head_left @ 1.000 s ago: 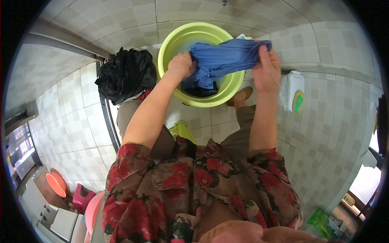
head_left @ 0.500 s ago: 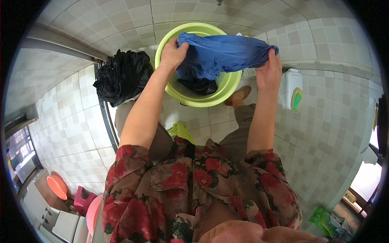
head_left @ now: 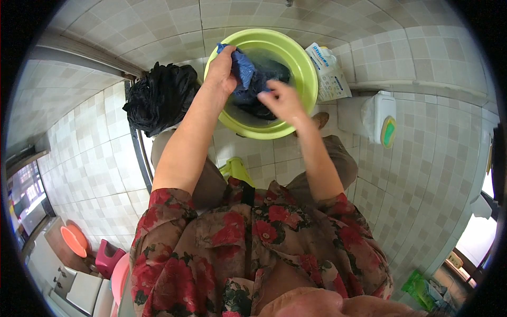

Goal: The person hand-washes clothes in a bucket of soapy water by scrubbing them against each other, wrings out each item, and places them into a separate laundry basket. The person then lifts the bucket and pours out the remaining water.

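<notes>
A lime-green tub (head_left: 306,74) stands in front of me with cloudy water in it. My left hand (head_left: 220,74), at the tub's left rim, is closed on a bunched blue garment (head_left: 242,70). The garment hangs down into the tub, and its lower part looks dark and wet. My right hand (head_left: 284,103) is over the right half of the tub, close to the garment. Its fingers are bent but smeared by motion, so whether they grip anything is unclear. Dark cloth (head_left: 274,71) lies in the water, partly hidden by my hands.
A heap of black clothes (head_left: 161,98) sits left of the tub. To the right are a white detergent pouch (head_left: 330,76) and a white container with a green-and-yellow sponge (head_left: 388,132). A lime-green stool (head_left: 237,170) is beneath me. Tiled walls rise around.
The blue garment, stretched wide between both hands before, is now bunched in my left hand and lowered into the tub. My right hand has come off its far end and moved left over the water.
</notes>
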